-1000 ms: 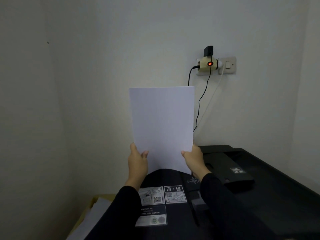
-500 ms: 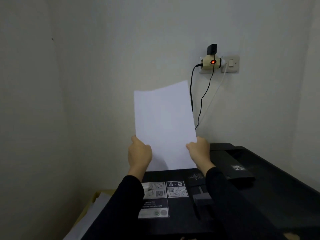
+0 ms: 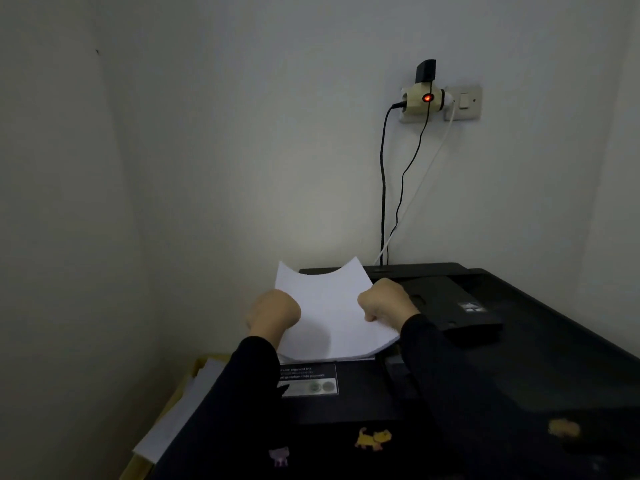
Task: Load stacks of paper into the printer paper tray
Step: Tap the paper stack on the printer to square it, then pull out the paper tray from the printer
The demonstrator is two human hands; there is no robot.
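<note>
A thin stack of white paper [image 3: 329, 317] lies tilted back over the top of the black printer [image 3: 519, 358], its far edge bowed downward in the middle. My left hand [image 3: 273, 315] grips the stack's left edge and my right hand [image 3: 388, 303] grips its right edge. The stack's near edge rests just above the printer's instruction label [image 3: 308, 381]. The paper hides the printer's rear paper tray.
A wall socket with a lit adapter [image 3: 429, 98] hangs above the printer, with cables [image 3: 382, 188] running down behind it. A yellow box holding more white sheets [image 3: 180, 414] sits low at the left of the printer. Walls close in on the left and behind.
Both hands have lowered the stack from upright in front of the wall down onto the printer's top, tilting it back. The camera has tipped downward.
</note>
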